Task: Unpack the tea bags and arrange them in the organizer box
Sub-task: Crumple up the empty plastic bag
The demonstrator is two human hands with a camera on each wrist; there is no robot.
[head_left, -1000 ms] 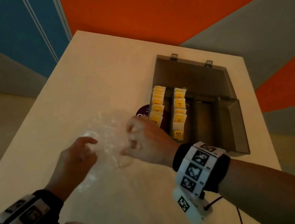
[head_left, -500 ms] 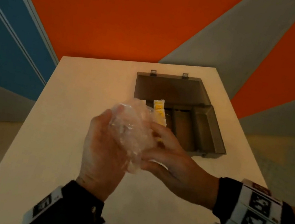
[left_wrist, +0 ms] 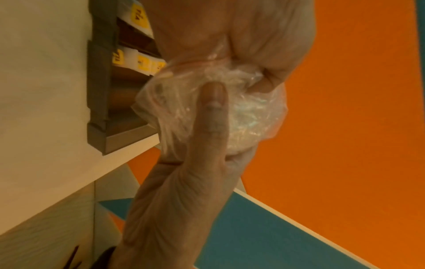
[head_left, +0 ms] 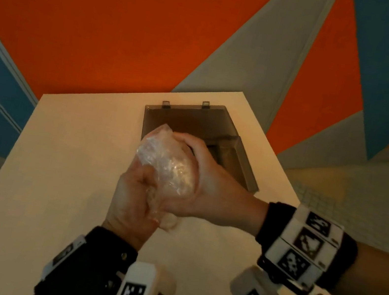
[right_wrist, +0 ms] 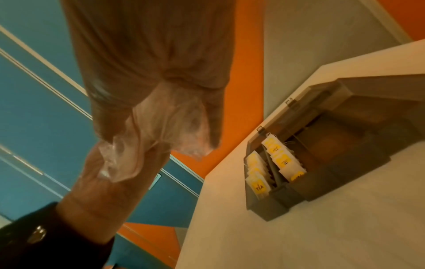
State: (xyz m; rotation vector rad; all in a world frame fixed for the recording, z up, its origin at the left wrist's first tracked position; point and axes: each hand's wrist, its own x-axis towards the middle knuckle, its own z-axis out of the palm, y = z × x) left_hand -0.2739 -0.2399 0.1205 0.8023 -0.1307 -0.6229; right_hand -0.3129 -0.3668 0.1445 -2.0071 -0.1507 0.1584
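Note:
Both hands squeeze a crumpled clear plastic wrapper (head_left: 168, 166) above the table, in front of the organizer box. My left hand (head_left: 138, 197) grips its lower part, thumb pressed into the plastic (left_wrist: 214, 102). My right hand (head_left: 199, 174) wraps its fingers around the top and right side. The grey organizer box (head_left: 244, 166) lies open behind the hands, lid flat at the back. Two rows of yellow-labelled tea bags (right_wrist: 276, 162) stand in its left compartments; the head view hides them behind the hands. The wrapper (right_wrist: 161, 127) looks balled up.
The pale table (head_left: 58, 175) stretches left and toward me. The box's right compartments (right_wrist: 340, 145) look bare. Beyond the table's far edge lies an orange, grey and blue patterned floor. A cable runs from my right wrist device at the lower right.
The wrapper lay spread on the table a second ago; both hands lifted it and crushed it into a tighter ball. The view has tilted upward.

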